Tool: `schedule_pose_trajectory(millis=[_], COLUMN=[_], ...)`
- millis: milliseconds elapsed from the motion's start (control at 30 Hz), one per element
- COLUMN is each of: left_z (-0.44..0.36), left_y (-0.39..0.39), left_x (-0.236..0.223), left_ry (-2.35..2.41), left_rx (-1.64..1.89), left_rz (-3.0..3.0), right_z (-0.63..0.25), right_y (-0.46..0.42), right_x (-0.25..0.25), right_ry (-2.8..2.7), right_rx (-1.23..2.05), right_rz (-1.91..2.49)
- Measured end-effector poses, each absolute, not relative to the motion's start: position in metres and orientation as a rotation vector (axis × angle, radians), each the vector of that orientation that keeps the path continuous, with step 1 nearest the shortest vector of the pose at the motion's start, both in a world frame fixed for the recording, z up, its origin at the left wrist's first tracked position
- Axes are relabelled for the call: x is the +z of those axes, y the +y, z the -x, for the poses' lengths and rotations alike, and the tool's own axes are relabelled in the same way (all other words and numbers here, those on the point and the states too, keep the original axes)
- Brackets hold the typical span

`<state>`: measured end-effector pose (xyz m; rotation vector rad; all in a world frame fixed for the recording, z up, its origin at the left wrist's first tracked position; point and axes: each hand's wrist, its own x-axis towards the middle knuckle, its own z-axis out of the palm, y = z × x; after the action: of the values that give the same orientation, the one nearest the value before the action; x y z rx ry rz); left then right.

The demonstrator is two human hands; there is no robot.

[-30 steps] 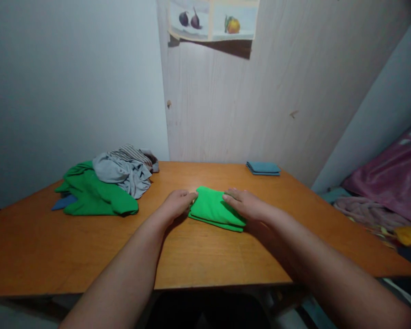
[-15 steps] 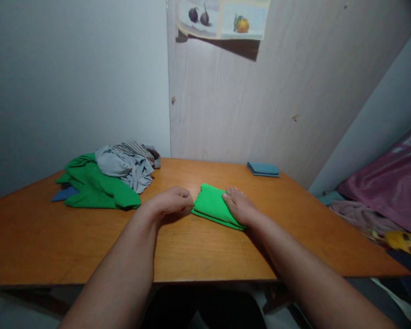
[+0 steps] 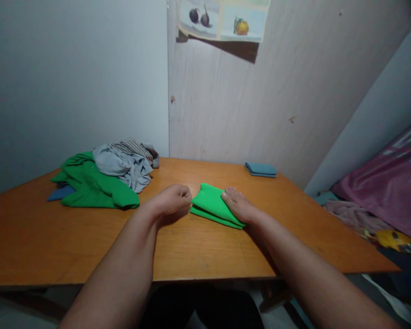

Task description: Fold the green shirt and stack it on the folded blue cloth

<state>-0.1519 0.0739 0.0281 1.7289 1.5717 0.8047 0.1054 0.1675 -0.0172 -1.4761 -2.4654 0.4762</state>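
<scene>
A folded bright green cloth (image 3: 210,204) lies on the wooden table in front of me, its layers showing along the near edge. My left hand (image 3: 175,198) is curled closed at the cloth's left edge, its fingertips pinching the corner there; the exact grip is partly hidden by the fingers. Flat across the cloth's right end rests my right hand (image 3: 238,204), fingers stretched out and pressing on the fabric.
On the left of the table (image 3: 198,256) is a heap with a crumpled green garment (image 3: 92,183), a grey garment (image 3: 123,164) and a striped cloth (image 3: 130,147). A folded blue cloth (image 3: 260,169) sits at the back right. Pink fabric (image 3: 380,183) hangs beyond the right edge.
The cloth's left edge looks smoother than before. Both hands stay almost where they were; the view has shifted slightly.
</scene>
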Motion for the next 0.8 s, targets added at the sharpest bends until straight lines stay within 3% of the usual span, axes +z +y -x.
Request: schedule_pose_trajectory(millis=[300, 533, 667, 800], left_z=[0.160, 0.121, 0.085, 0.077], left_y=[0.079, 0.084, 0.084, 0.089], left_x=[0.011, 0.021, 0.010, -0.008], left_ry=[1.703, 1.863, 1.508, 1.532], left_rx=[0.810, 1.207, 1.092, 0.795], left_rz=[-1.697, -2.218, -2.516, -2.568], right_z=[-0.103, -0.099, -0.099, -0.099], right_y=[0.158, 0.157, 0.160, 0.161], right_x=[-0.010, -0.010, -0.012, -0.013], right_ry=[-2.560, -2.569, -2.584, -2.596], right_rx=[0.340, 0.286, 0.281, 0.306], right_rz=[1.473, 1.495, 1.479, 1.476])
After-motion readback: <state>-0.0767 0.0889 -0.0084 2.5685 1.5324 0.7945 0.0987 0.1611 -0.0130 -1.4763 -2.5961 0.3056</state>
